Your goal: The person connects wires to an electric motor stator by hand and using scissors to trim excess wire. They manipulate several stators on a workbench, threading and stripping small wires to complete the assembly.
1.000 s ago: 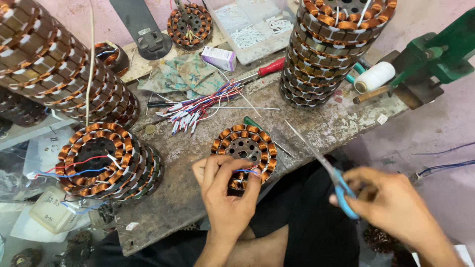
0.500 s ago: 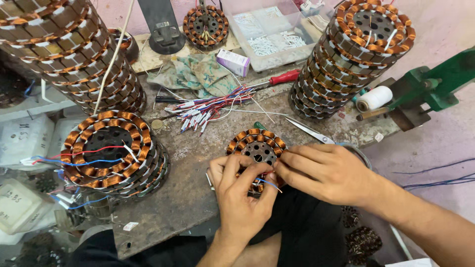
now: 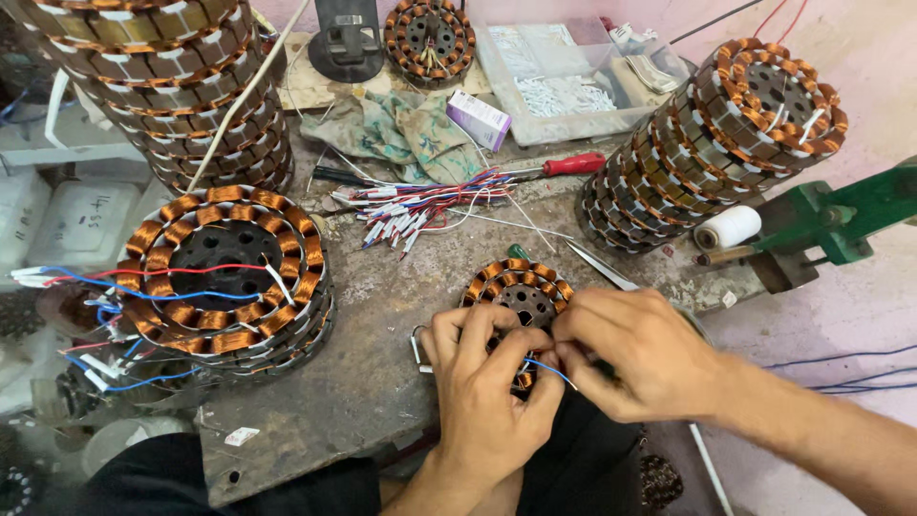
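- Starting on the left: a wide stack of copper-wound stators (image 3: 229,277) is sitting near the front-left corner of the tabletop (image 3: 382,373), with red and blue leads (image 3: 67,279) dangling off its left side. I reckon an elbow swinging that way could be snagging those leads and dragging the stack toward the edge.
- Moving in, the left hand (image 3: 487,382) is curling its fingers together around the near side of the small stator (image 3: 521,301), which is lying right at the front edge of the tabletop, partly over the lap. A slip here is probably sending it off the edge.
- The right hand (image 3: 635,349) is pinching its fingertips shut on a thin blue wire (image 3: 554,370) at the stator's rim. Pulling too hard is likely risking a broken lead or scraped winding.
- Just behind the hands, a pointed metal tool (image 3: 602,269) is lying with its tip aimed up-left, close to the knuckles, so that's a poke risk.
- Open room is looking tight: the wire bundle (image 3: 420,205) and red-handled screwdriver (image 3: 564,167) behind, a leaning stator tower (image 3: 716,143) to the right, plus a thread spool (image 3: 728,227) beside the green clamp (image 3: 841,220). Bare tabletop is mostly between the left stack and the hands.
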